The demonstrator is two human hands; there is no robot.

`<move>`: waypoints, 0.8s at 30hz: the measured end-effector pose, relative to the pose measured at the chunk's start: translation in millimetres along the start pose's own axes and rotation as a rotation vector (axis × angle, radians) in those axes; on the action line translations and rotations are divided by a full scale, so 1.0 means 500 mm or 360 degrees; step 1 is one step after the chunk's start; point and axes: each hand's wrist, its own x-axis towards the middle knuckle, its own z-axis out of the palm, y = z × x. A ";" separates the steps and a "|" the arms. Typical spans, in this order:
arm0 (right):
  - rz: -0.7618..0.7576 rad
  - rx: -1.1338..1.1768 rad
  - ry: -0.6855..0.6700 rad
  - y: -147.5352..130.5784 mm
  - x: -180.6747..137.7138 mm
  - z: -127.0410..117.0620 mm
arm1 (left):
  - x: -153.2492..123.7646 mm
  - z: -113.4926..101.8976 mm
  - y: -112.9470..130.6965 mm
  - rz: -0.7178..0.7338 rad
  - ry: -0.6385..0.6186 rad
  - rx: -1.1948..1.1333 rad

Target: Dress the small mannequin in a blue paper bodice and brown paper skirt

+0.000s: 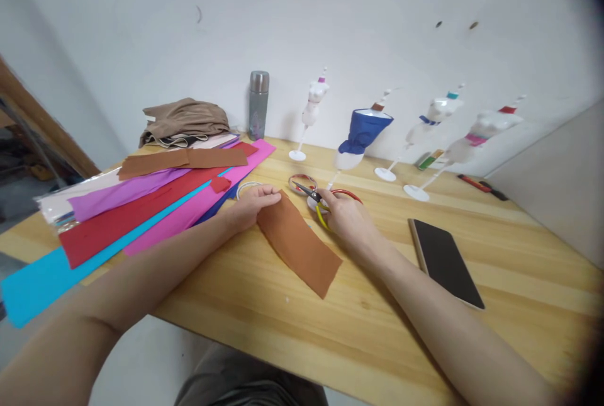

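In the head view, the left hand, at the centre of the frame, pinches one end of a brown fabric strip between thumb and fingertips; the strip slants from there toward the lower right over the wooden table. Just right of centre, the right hand is curled around the red and yellow handles of the scissors, whose dark blades point left, near the strip's held end. A reddish ring lies just behind the blades. Fabric lengths in red, turquoise and pink fan across the left of the frame, below a folded brown garment. A steel-topped flask stands upper centre. Four miniature dress forms stand across the upper right, one wrapped in blue cloth. A dark-screened smartphone lies right of the right forearm.
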 end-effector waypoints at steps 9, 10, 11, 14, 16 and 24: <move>0.0080 -0.0076 -0.0025 -0.018 -0.019 -0.028 | -0.002 0.003 -0.001 -0.0030 0.0037 -0.0021; 0.0122 -0.0061 -0.0020 -0.023 -0.023 -0.038 | -0.002 0.003 -0.001 -0.0028 0.0041 -0.0022; 0.0161 -0.0006 -0.0016 -0.027 -0.027 -0.047 | -0.003 0.004 -0.001 -0.0026 0.0042 -0.0023; 0.0192 0.0220 0.0020 -0.034 -0.033 -0.060 | -0.005 0.007 0.000 -0.0022 0.0048 -0.0028; 0.0116 0.0673 0.0068 -0.034 -0.031 -0.052 | -0.008 0.012 0.002 -0.0015 0.0059 -0.0045; 0.0079 0.1882 0.0018 -0.062 -0.026 -0.018 | -0.013 0.021 0.001 0.0023 -0.0037 -0.0051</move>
